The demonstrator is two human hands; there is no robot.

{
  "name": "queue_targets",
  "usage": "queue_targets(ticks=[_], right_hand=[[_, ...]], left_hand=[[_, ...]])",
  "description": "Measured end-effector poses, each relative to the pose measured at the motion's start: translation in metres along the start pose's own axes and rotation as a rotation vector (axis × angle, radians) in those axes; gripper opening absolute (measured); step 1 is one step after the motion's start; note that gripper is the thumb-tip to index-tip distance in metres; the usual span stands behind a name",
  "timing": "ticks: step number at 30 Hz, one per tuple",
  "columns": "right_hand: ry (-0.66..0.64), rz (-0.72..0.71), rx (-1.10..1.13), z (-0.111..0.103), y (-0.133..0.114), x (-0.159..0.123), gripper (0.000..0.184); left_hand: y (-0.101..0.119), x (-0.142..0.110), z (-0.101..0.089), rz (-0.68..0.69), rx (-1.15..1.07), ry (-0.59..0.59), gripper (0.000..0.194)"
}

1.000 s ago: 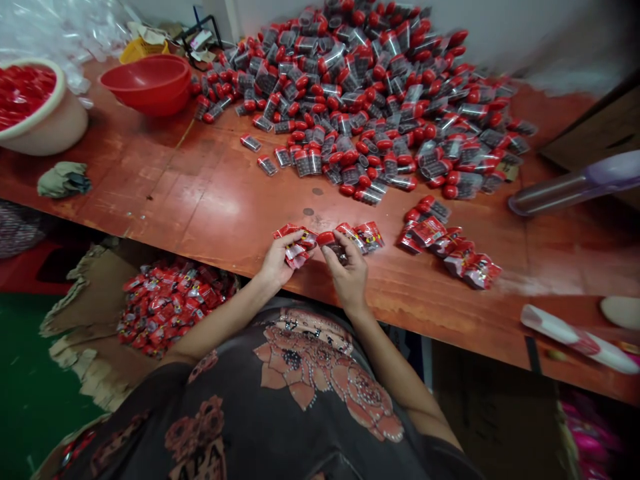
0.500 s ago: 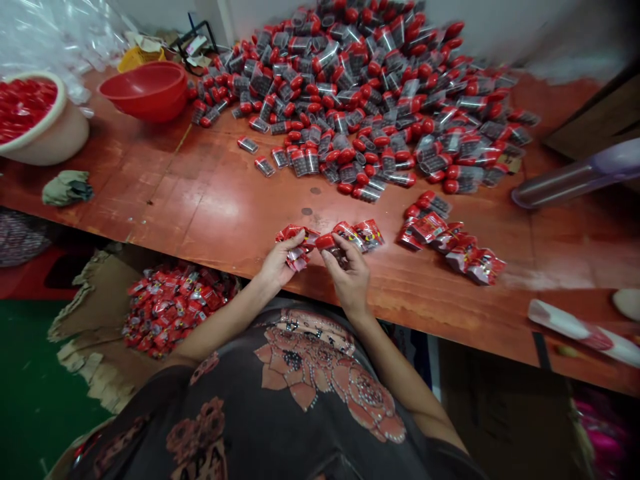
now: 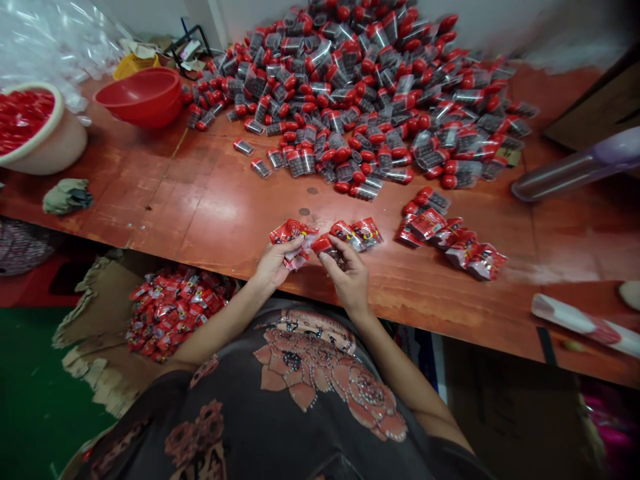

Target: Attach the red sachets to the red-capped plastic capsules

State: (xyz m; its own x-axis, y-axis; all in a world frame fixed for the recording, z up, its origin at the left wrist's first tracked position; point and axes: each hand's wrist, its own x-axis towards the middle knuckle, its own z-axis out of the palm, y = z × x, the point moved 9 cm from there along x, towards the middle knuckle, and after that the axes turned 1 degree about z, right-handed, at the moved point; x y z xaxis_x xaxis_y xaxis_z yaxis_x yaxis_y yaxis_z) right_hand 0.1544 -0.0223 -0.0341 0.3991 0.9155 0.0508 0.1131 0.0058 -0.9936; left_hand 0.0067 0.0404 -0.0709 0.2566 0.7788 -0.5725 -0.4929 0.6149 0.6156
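My left hand is closed on red printed wrappers over the front of the table. In my right hand is a small red-capped tube, its cap pointing at the wrappers; my fingers cover much of its body. Just beyond that hand, two red packets lie on the table. More red packets form a row to the right, with a few loose capped tubes at its far end. Across the back rises a big heap of red-capped clear tubes with dark contents.
On the left stand a white tub of red pieces, a red bowl and a crumpled cloth. A cardboard box of red packets sits below the table edge. At right lie a clear bottle and a white-and-red roll.
The wrappers in my left hand are spread a little wider, showing more of their printed face. My right hand keeps its grip on the tube. The whole view has shifted slightly.
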Motion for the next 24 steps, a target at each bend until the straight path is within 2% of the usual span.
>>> queue_targets(ticks=[10,14,19,24], right_hand=[[-0.114,0.173,0.229,0.015,0.013,0.001,0.035],[-0.134,0.132,0.180,0.012,0.010,0.004,0.034],[-0.145,0.018,0.100,0.009,-0.004,0.007,0.032],[-0.178,-0.031,0.058,0.009,-0.017,0.006,0.032]], left_hand=[[0.013,-0.009,0.003,0.181,0.078,0.056,0.035],[0.021,-0.013,0.009,0.245,0.108,0.019,0.035],[0.020,-0.015,0.013,0.260,0.175,-0.039,0.031],[0.020,-0.017,0.011,0.306,0.183,-0.015,0.027]])
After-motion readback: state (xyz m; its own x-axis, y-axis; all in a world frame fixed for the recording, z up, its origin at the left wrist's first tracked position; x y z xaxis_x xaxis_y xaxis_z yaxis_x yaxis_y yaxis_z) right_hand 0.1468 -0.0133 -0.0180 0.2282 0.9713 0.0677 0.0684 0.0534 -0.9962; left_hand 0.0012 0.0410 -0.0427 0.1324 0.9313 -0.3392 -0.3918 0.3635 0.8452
